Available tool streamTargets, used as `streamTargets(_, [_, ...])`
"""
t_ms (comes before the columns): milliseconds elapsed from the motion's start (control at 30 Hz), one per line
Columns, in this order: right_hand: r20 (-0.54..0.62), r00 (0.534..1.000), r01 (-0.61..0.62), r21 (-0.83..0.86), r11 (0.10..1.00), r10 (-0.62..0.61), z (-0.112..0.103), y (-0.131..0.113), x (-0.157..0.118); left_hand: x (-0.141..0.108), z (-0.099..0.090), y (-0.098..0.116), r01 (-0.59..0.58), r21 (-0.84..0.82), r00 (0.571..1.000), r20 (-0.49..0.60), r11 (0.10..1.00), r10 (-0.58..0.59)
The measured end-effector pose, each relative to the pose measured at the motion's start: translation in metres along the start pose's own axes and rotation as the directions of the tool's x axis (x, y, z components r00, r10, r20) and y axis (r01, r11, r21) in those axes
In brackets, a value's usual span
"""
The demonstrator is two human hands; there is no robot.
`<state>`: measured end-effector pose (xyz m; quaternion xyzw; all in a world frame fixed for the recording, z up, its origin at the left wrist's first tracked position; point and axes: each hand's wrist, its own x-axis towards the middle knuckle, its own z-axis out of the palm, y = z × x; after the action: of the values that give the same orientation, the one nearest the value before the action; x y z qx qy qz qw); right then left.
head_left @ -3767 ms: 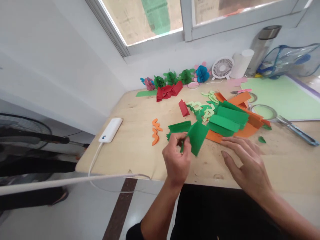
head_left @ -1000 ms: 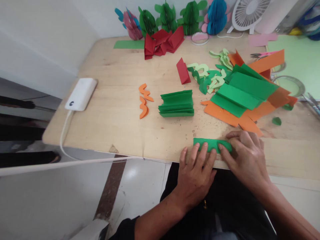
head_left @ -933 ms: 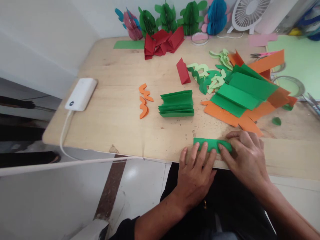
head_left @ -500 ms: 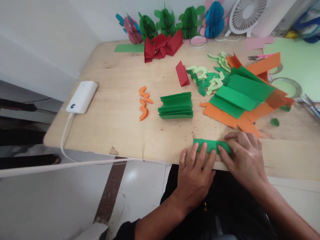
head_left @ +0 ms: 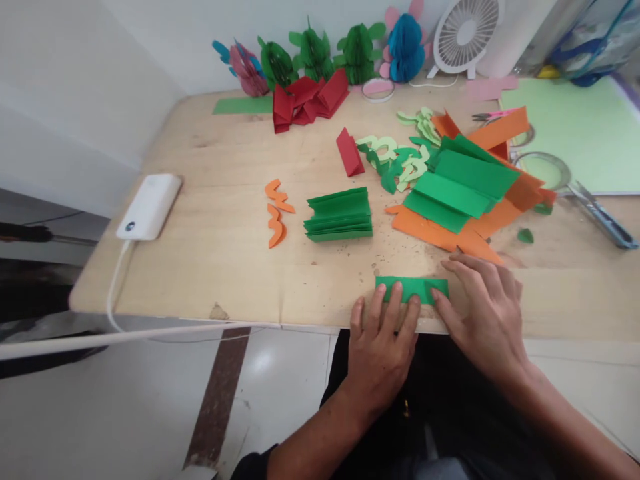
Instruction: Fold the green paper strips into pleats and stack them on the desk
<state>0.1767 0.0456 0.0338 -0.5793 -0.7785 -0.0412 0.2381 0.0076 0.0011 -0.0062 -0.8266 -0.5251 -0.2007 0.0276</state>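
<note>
Green paper strip (head_left: 409,286) is lying near the front edge of the table (head_left: 225,260), where your left hand (head_left: 379,353), fingers apart, and right hand (head_left: 484,312), by its thumb, are covering it unclamped, probably keeping it flat.

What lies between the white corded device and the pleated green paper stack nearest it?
In the head view, wavy orange paper cut-outs lie on the wooden table between the white corded device and the pleated green paper stack.
</note>
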Motion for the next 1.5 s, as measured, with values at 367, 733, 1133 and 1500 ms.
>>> streamTargets(367, [0.109,0.984,0.141,0.021,0.99,-0.142,-0.003,-0.014,-0.038,-0.002,0.003,0.0,-0.016,0.006,0.999,-0.031,1.0,0.016])
streamTargets(733, [0.063,0.997,0.051,-0.005,0.999,-0.051,-0.017,0.005,-0.055,-0.002,0.004,0.001,-0.013,0.042,0.999,-0.046,0.999,0.015])
streamTargets(1133, [0.147,0.978,0.148,-0.003,0.989,-0.146,0.0,-0.007,-0.047,-0.005,0.0,-0.005,-0.028,0.089,0.999,0.027,0.996,0.026])
streamTargets(1500, [0.107,0.976,0.19,-0.005,0.982,-0.189,-0.008,-0.003,-0.04,-0.016,-0.021,-0.045,0.036,0.113,0.995,0.086,0.993,-0.046])
